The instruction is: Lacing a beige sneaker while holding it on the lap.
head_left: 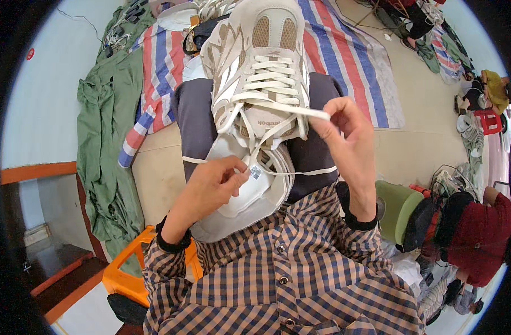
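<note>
A beige and white sneaker (pixel 225 84) lies across my knees, its toe pointing away from me. A flat cream shoelace (pixel 275 84) zigzags through its upper eyelets. My right hand (pixel 349 139) is closed, pinching one lace strand between thumb and forefinger and drawing it out to the right of the shoe. Bent fingers of my left hand (pixel 211 187) are pressed together beside the loose laces below the tongue; whatever they hold is hidden. Under that hand is a pale shoe opening with a white insole (pixel 244 195) bearing a small printed label.
Striped red, white and blue sheeting (pixel 356 61) covers floor ahead. Green cloth (pixel 107 134) hangs at left, near an orange plastic stool (pixel 127 259). More shoes (pixel 219 8) lie beyond the sneaker. At right are a green seat (pixel 392 209) and a person in dark red (pixel 478 234).
</note>
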A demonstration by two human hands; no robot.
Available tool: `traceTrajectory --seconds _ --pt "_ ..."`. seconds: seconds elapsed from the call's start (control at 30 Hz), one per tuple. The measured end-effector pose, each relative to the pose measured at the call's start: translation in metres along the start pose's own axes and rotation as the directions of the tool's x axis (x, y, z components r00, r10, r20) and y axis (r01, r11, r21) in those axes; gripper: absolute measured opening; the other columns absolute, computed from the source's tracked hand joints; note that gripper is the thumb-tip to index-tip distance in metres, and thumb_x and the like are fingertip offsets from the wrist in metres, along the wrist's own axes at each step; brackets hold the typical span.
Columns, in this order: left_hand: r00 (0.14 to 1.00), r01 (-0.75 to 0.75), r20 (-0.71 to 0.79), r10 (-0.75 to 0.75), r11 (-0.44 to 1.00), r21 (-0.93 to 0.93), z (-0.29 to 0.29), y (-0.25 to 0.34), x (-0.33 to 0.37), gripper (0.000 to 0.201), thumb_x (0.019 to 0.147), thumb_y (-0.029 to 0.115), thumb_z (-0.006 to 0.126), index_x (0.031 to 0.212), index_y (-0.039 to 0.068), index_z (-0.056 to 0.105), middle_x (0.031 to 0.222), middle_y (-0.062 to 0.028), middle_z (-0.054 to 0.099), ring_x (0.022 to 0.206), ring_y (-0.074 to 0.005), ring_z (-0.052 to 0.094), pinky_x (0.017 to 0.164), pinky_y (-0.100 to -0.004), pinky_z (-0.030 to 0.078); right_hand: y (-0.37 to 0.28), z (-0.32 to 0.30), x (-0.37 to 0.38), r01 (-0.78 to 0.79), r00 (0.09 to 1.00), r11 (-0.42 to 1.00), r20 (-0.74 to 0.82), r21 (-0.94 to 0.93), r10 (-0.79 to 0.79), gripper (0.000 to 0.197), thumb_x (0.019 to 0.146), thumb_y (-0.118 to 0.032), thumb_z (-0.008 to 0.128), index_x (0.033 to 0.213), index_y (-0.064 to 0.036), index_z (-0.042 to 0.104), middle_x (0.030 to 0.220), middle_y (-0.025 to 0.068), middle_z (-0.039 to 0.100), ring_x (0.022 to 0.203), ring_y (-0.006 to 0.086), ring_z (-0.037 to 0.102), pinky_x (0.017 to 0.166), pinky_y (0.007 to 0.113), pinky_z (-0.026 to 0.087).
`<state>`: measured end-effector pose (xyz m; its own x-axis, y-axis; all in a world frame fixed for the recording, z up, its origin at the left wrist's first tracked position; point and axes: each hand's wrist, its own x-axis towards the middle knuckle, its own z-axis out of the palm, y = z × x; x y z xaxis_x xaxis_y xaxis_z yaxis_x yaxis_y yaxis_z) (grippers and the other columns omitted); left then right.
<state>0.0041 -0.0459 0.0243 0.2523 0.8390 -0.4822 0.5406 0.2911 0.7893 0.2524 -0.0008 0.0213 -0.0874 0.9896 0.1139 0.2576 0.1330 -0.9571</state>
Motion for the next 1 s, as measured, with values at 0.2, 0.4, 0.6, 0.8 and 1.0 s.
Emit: traceTrajectory --seconds 0.2,0.4,0.6,0.8,1.0 --pt "0.971 -0.240 0.045 0.236 0.949 0.203 0.000 -0.022 -0.012 0.017 0.092 0.013 0.054 0.086 0.001 0.064 0.066 -0.0018 0.057 0.055 -0.0084 0.050 0.051 -0.0249 0.041 0.003 0.017 0.008 0.137 0.961 0.921 -0.276 0.364 -0.034 0.011 0.088 -0.007 0.066 0.097 -0.0016 0.063 0.088 -0.0009 0.063 0.077 0.0057 0.056 0.073 0.020 0.046" --pt "0.700 0.014 -0.669 0.251 0.931 0.364 -0.044 -0.032 -0.032 0.017 0.094 0.011 0.051 0.088 0.001 0.064 0.063 -0.0001 0.054 0.053 -0.0073 0.047 0.050 -0.0243 0.038 0.016 0.030 0.006 0.058 0.981 0.922 -0.194 0.383 0.019 0.011 0.087 -0.004 0.066 0.098 -0.0022 0.064 0.088 -0.0016 0.062 0.073 0.0035 0.054 0.064 0.018 0.044" --pt "0.767 -0.235 -0.608 0.205 0.972 0.031 -0.023 -0.011 -0.021 0.020 0.089 0.005 0.061 0.108 0.004 0.063 0.070 -0.0017 0.055 0.061 -0.0095 0.052 0.057 -0.0228 0.042 0.016 0.024 -0.001 0.034 0.978 0.920 -0.204 0.391 0.051 0.021 0.086 -0.003 0.066 0.107 -0.0034 0.063 0.084 -0.0019 0.058 0.073 0.0038 0.053 0.063 0.019 0.043" --pt "0.713 -0.331 -0.562 0.419 0.908 0.258 -0.026 0.030 0.010 0.031 0.084 0.004 0.061 0.115 0.005 0.060 0.093 -0.0059 0.061 0.086 -0.0136 0.059 0.075 -0.0253 0.046 0.026 0.026 -0.011 0.026 0.977 0.975 -0.214 0.222 0.023 0.020 0.087 -0.006 0.067 0.106 -0.0017 0.063 0.090 -0.0011 0.059 0.082 0.0065 0.055 0.073 0.021 0.046" --pt "0.649 -0.440 -0.471 0.598 0.799 0.409 -0.019 0.041 0.042 0.014 0.082 0.003 0.063 0.096 0.002 0.060 0.088 -0.0074 0.059 0.077 -0.0182 0.059 0.069 -0.0277 0.047 0.026 0.027 -0.002 0.014 0.976 0.985 -0.216 0.170 0.024 0.013 0.086 -0.006 0.068 0.097 -0.0013 0.064 0.086 -0.0005 0.057 0.076 0.0068 0.054 0.068 0.021 0.045"
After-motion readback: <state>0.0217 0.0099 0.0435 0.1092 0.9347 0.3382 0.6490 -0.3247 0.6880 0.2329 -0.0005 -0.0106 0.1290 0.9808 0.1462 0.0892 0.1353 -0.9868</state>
